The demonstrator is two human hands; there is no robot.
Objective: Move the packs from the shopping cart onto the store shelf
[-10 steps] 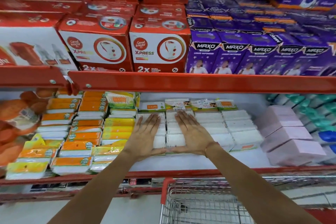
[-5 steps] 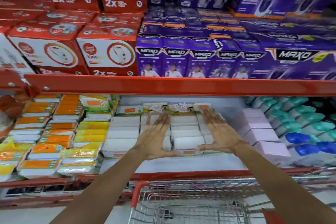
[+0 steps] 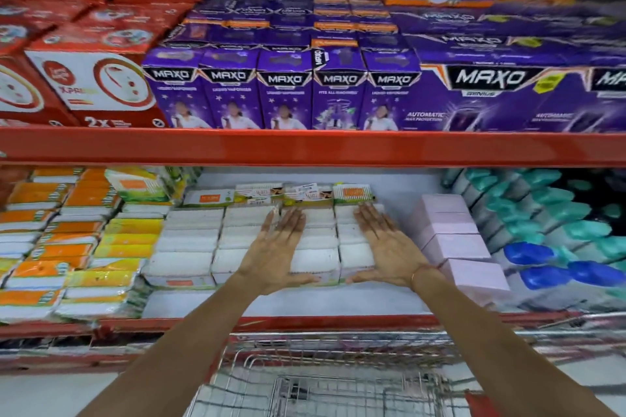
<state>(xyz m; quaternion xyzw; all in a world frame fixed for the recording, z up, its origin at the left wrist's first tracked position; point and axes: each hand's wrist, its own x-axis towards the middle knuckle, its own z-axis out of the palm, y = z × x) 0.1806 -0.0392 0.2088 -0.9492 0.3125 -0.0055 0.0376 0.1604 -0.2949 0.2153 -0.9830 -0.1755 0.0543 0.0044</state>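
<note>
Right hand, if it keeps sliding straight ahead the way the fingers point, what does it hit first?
Probably the upright labelled packs standing at the back of the white packs, just past the right hand's fingertips. Depth is hard to judge from this one view.

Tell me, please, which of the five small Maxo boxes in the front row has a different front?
The fourth Maxo box from the left: its front shows a device and no person.

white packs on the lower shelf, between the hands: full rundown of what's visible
The white packs are flat, plastic-wrapped blocks laid in rows on the lower shelf, some showing orange labels at the front. The left hand and right hand rest flat and open on them. Yellow-orange packs sit left, pink boxes right.
</note>
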